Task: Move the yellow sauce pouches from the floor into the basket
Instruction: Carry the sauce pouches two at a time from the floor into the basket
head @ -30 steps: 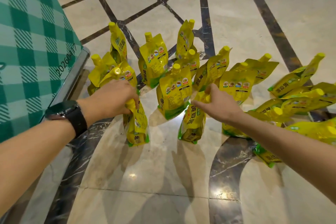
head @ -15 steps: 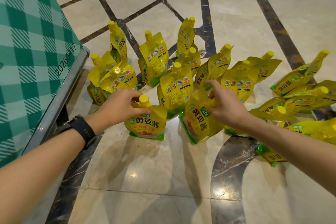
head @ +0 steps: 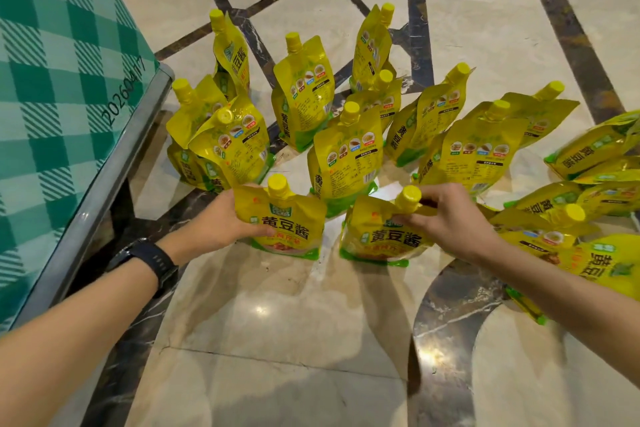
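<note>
My left hand (head: 221,222) grips one pouch (head: 282,230) by its side, right hand (head: 450,218) pinches the other pouch (head: 374,243) under its cap, both down by the floor (head: 277,322). Squishy and slick I reckon; stiff neck's the spot.

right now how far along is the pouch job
Done: nothing that shows; no basket is in view, so no pouch can be counted as moved.
In hand: the left hand grips a pouch by its side, and the right hand pinches a second pouch near its spout.
Left: many standing pouches behind them and lying pouches at right, all on the floor.
</note>
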Action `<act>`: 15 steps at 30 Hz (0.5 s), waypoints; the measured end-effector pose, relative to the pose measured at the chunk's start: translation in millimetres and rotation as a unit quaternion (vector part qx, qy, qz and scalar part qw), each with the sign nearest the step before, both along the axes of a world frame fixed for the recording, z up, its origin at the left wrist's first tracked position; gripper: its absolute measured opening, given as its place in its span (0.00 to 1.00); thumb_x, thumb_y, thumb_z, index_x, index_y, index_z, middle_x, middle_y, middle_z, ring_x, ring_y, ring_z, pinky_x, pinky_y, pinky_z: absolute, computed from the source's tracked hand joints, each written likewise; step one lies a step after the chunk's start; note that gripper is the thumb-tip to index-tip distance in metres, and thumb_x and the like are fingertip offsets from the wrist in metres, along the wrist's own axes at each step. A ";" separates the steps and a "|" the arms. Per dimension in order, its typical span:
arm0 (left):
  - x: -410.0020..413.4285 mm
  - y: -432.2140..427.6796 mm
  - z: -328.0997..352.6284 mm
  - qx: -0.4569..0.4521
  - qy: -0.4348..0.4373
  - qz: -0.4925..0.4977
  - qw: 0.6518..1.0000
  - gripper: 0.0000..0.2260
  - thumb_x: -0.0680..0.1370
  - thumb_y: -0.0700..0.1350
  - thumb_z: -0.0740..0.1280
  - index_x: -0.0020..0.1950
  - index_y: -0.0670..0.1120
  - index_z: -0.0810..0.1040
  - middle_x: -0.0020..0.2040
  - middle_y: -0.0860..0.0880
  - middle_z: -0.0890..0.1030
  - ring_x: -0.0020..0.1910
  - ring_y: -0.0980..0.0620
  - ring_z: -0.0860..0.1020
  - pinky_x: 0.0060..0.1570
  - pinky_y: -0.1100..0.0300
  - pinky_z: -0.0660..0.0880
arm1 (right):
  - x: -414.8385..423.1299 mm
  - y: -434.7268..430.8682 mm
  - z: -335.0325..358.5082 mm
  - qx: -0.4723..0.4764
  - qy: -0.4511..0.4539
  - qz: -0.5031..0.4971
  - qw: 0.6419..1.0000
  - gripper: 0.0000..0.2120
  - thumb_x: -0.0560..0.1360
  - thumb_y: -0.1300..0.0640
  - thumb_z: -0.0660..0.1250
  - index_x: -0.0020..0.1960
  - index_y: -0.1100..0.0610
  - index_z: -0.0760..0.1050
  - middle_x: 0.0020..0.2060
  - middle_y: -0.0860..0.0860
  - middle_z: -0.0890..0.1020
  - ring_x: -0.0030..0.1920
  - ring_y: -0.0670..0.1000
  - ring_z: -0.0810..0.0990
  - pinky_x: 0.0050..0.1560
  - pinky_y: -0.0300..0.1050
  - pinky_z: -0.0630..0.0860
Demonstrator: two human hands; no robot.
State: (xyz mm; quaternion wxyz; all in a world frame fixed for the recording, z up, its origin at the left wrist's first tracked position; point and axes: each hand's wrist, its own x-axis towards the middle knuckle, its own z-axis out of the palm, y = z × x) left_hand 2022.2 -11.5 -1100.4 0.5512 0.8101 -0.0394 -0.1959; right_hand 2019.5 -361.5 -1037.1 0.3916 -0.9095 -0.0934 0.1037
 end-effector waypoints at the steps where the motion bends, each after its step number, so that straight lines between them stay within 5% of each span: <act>1: 0.8 0.6 -3.6 0.000 -0.006 0.010 1.000 0.22 0.67 0.40 0.80 0.60 0.45 0.80 0.53 0.53 0.86 0.53 0.57 0.84 0.50 0.60 0.81 | 0.9 1.0 -1.4 0.011 0.006 -0.002 1.000 0.08 0.70 0.58 0.77 0.49 0.51 0.85 0.43 0.46 0.87 0.45 0.48 0.84 0.45 0.50 0.80; 7: 1.5 0.8 -18.3 -0.015 -0.018 0.027 0.999 0.26 0.65 0.41 0.79 0.62 0.42 0.78 0.55 0.49 0.85 0.55 0.54 0.83 0.55 0.57 0.81 | 7.8 2.0 0.1 0.048 0.051 0.028 0.997 0.11 0.69 0.59 0.78 0.47 0.45 0.85 0.43 0.44 0.87 0.47 0.47 0.85 0.50 0.52 0.80; 10: -4.3 5.3 -29.1 -0.052 0.025 0.006 0.998 0.37 0.63 0.39 0.82 0.69 0.39 0.70 0.59 0.42 0.83 0.59 0.47 0.82 0.58 0.52 0.81 | 10.7 -0.5 -9.9 0.044 0.045 -0.027 0.998 0.12 0.68 0.58 0.79 0.43 0.41 0.83 0.42 0.44 0.87 0.46 0.48 0.85 0.50 0.54 0.81; 12: -6.9 8.0 -31.4 -0.049 0.030 0.005 0.998 0.43 0.61 0.46 0.85 0.70 0.40 0.68 0.60 0.40 0.82 0.60 0.44 0.82 0.59 0.50 0.80 | 9.8 -0.8 -16.8 0.038 0.044 -0.052 0.997 0.11 0.68 0.59 0.79 0.46 0.46 0.85 0.43 0.46 0.87 0.46 0.47 0.85 0.51 0.54 0.81; 15: -7.4 4.8 -25.7 -0.023 0.004 0.013 1.000 0.38 0.60 0.50 0.84 0.66 0.42 0.74 0.59 0.43 0.84 0.59 0.45 0.82 0.60 0.44 0.79 | 10.7 -3.2 -19.9 0.041 0.061 -0.071 0.995 0.11 0.68 0.60 0.79 0.49 0.53 0.86 0.44 0.48 0.87 0.46 0.47 0.85 0.51 0.54 0.81</act>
